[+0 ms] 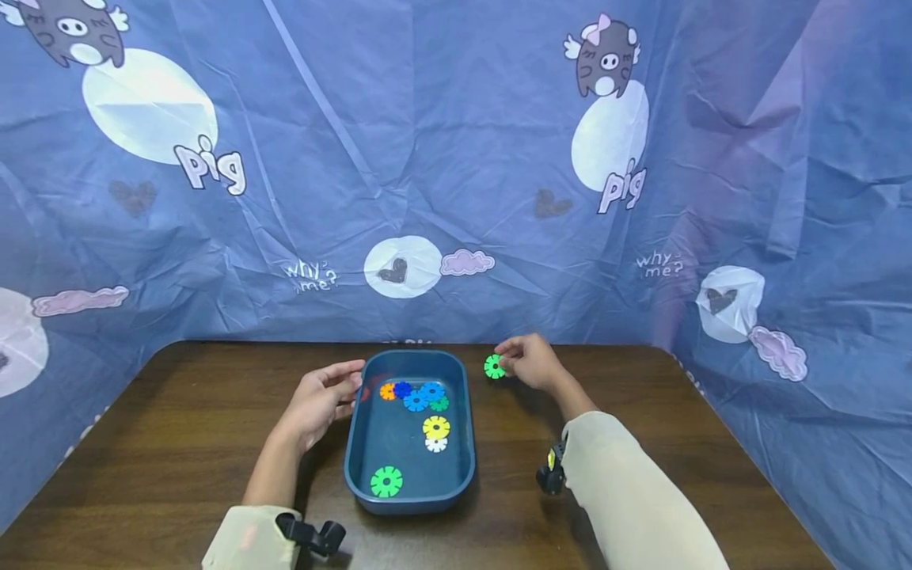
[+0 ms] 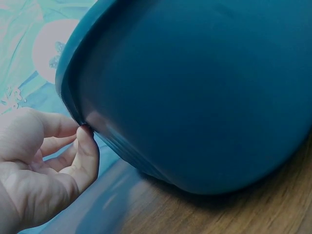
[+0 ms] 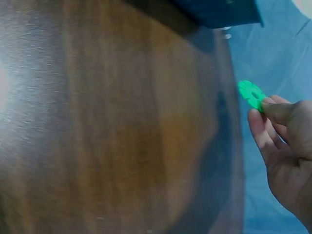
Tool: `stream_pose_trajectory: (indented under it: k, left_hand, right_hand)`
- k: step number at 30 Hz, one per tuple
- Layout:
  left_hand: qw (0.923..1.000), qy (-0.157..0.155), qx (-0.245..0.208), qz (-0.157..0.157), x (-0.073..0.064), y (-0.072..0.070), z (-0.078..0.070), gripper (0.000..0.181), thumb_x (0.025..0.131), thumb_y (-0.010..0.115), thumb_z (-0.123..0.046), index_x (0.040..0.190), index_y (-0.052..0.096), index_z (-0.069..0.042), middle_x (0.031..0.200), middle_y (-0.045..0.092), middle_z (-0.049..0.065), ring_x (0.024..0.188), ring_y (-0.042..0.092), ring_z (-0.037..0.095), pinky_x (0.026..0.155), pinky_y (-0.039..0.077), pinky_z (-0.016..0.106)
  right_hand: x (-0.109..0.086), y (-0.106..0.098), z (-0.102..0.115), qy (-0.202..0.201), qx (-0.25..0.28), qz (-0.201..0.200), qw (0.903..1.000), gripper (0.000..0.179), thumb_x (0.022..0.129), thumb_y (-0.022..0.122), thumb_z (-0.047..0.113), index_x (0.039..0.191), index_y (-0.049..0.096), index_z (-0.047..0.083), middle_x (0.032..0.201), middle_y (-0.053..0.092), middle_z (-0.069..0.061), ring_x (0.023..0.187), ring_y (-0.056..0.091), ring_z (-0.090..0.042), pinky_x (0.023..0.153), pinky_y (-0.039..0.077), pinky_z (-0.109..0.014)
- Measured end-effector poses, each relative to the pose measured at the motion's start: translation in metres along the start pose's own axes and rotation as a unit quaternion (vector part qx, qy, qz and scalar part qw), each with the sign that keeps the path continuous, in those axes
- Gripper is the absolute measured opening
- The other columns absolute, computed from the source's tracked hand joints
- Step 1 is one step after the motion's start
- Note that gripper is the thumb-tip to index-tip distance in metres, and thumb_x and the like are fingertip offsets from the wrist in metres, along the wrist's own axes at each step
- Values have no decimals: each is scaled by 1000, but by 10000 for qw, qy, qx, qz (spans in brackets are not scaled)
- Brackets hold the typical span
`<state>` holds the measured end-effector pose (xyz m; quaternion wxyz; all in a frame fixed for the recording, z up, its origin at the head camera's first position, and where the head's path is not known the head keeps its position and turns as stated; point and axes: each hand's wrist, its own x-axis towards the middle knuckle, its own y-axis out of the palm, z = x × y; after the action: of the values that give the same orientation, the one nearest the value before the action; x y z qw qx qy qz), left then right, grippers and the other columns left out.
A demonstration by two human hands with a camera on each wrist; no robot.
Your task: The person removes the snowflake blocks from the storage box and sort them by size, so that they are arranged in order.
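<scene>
My right hand (image 1: 533,364) pinches a green notched plastic building disc (image 3: 251,94) between thumb and fingers, right of the tray and near the table's far edge. At the left wall of the dark blue tray (image 1: 351,451), my left hand (image 1: 322,402) has thumb and fingertips together on a small red disc (image 1: 364,393). Only a dark red sliver of it shows in the left wrist view, at the tray's rim. Inside the tray lie an orange disc (image 1: 388,392), several blue ones, a yellow disc (image 1: 436,427), a white disc (image 1: 436,445) and a larger green disc (image 1: 386,481).
The brown wooden table (image 1: 214,443) carries the tray near its middle. Behind the table and along its sides hangs a blue printed cloth (image 1: 470,174). Both wrists wear black camera mounts (image 1: 313,534) over light sleeves.
</scene>
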<state>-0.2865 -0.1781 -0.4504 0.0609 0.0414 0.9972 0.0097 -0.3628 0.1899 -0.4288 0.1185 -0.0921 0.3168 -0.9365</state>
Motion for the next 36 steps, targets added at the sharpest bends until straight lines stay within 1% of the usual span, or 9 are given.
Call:
stream_pose_trajectory:
  k: [4,8,10,13,17,22,28,31,36]
  left_hand:
    - [10000,30,-14,41,0,1,0,40,107,55,-12,145,52,0,118,61,15,98,65,19,79,58,29]
    - [10000,44,-9,72,0,1,0,41,107,54,-11,146,51,1,118,61,15,97,65,19,79,58,29]
    - [10000,33,-2,46,-1,1,0,40,107,54,-11,145,52,0,118,61,15,97,65,19,79,59,29]
    - [10000,14,45,31,0,0,0,39,107,54,-12,145,52,-1,120,61,15,98,65,21,80,58,29]
    - [10000,16,84,34,1,-2,1,40,108,54,-13,145,52,-2,122,60,16,99,65,22,81,58,29]
    - [10000,27,63,32,1,-2,2,39,108,53,-12,145,52,-2,121,60,15,98,65,21,81,58,29]
    - [10000,-9,30,29,1,-1,2,38,107,53,-10,145,53,-2,120,61,14,97,65,20,80,58,29]
    - [10000,-21,14,35,2,0,2,38,107,52,-9,145,52,-1,120,60,14,96,64,19,80,58,29]
    - [10000,-63,33,-8,1,0,1,38,107,52,-9,145,53,-2,121,60,14,97,64,20,80,58,29]
  right_hand:
    - [-5,6,-10,311,139,-487,9982,19,96,64,-6,113,70,-11,100,73,-22,83,74,-30,76,61,-40]
    - [-8,12,-15,681,571,-873,9922,19,96,64,-7,114,71,-10,108,72,-24,91,74,-32,80,61,-38]
    - [-7,16,-18,810,746,-1025,9886,19,96,63,-8,113,71,-10,108,72,-24,92,73,-31,80,61,-37]
    - [-6,21,-21,918,857,-1165,9852,20,95,61,-11,113,71,-10,105,72,-23,90,73,-29,79,61,-34]
    - [-7,26,-26,895,756,-1279,9848,22,92,62,-13,111,72,-11,102,73,-23,85,73,-24,75,60,-31]
    - [-7,28,-28,865,690,-1337,9848,22,90,63,-13,110,72,-11,98,73,-22,82,72,-22,74,60,-29]
    - [-7,24,-26,911,1003,-1124,9844,21,94,61,-13,113,69,-14,107,70,-28,94,71,-31,80,61,-34]
    - [-6,22,-22,917,1142,-1038,9838,21,96,60,-12,115,68,-15,108,68,-29,96,71,-33,83,60,-37]
    - [-3,19,-10,715,1008,-836,9888,21,97,61,-7,116,69,-13,108,69,-30,95,72,-36,85,60,-42]
